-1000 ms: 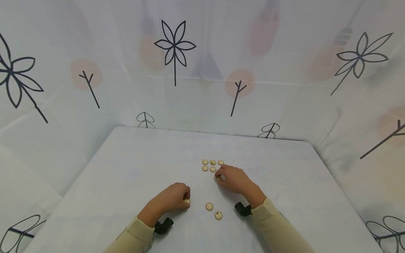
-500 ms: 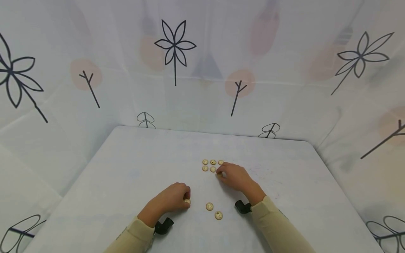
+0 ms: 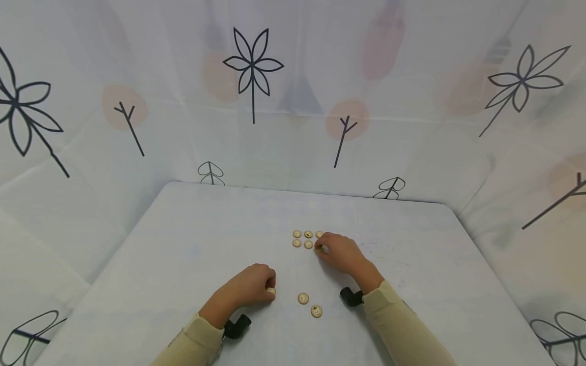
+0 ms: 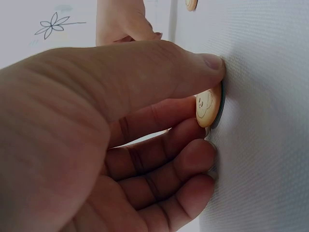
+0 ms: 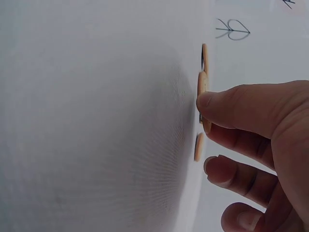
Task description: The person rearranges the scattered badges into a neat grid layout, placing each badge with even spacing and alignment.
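In the head view my left hand (image 3: 249, 285) rests low over the white table and pinches a small round wooden disc (image 4: 207, 108). The left wrist view shows a face drawn on it, with the thumb on its upper edge and its dark underside close to the tabletop. My right hand (image 3: 342, 254) holds another wooden disc (image 5: 207, 126) between thumb and index finger, beside a block of similar discs. That block has a far row, including a middle disc (image 3: 309, 234), and a nearer row with a left disc (image 3: 296, 243). The right fingers partly cover the far row's right disc (image 3: 320, 234).
Two loose wooden discs, one (image 3: 303, 298) farther and one (image 3: 316, 311) nearer, lie between the forearms. The white table (image 3: 220, 218) has rounded far corners and meets a patterned cloth (image 3: 293, 147) at its back and sides. A black camera (image 3: 351, 297) sits at each wrist.
My right hand has slid slightly away from me with its disc, up to the right end of the nearer row. The left hand and the loose discs have stayed put.
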The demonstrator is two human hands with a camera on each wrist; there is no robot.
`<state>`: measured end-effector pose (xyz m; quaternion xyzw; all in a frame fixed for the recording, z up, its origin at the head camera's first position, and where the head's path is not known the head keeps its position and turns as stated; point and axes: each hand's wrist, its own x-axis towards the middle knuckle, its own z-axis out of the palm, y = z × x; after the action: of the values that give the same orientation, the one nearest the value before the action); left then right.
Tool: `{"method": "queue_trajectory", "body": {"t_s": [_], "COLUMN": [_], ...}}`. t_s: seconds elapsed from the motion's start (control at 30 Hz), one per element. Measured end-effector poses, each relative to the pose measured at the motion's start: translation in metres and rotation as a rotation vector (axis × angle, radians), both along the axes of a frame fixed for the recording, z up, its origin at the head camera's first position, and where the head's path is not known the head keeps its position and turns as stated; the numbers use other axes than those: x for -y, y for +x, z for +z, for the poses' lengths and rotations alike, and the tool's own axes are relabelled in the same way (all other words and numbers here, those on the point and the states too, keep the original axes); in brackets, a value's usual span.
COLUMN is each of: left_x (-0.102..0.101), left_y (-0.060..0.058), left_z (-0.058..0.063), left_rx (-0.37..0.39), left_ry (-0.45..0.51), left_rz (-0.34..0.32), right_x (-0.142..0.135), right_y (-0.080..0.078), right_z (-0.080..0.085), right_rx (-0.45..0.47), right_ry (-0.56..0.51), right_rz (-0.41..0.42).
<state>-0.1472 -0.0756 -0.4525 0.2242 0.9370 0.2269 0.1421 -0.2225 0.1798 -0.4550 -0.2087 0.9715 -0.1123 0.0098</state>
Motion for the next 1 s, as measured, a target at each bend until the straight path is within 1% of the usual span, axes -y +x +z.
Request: {"method": "queue_trajectory", "body": {"t_s": [0.27, 0.43, 0.7, 1.0], "left_x": [0.0, 0.001, 0.0, 0.001], "left_y": [0.0, -0.001, 0.0, -0.001], "left_z": [-0.001, -0.001, -0.001, -0.002], "left_rx": [-0.004, -0.009, 0.0, 0.01], "left_ry": [0.003, 0.0, -0.008, -0.006], "left_rz": [-0.002, -0.005, -0.001, 0.004], "right_x": [-0.002, -0.001, -0.003, -0.006], "right_y": [-0.006, -0.008, -0.012, -0.016], "right_z": [-0.002, 0.0, -0.001, -0.003], "right_rx": [-0.003, 0.004, 0.02, 0.043], "right_ry": [0.002, -0.008, -0.022, -0.046], "right_rz": [-0.007, -0.02, -0.038, -0.039]}}
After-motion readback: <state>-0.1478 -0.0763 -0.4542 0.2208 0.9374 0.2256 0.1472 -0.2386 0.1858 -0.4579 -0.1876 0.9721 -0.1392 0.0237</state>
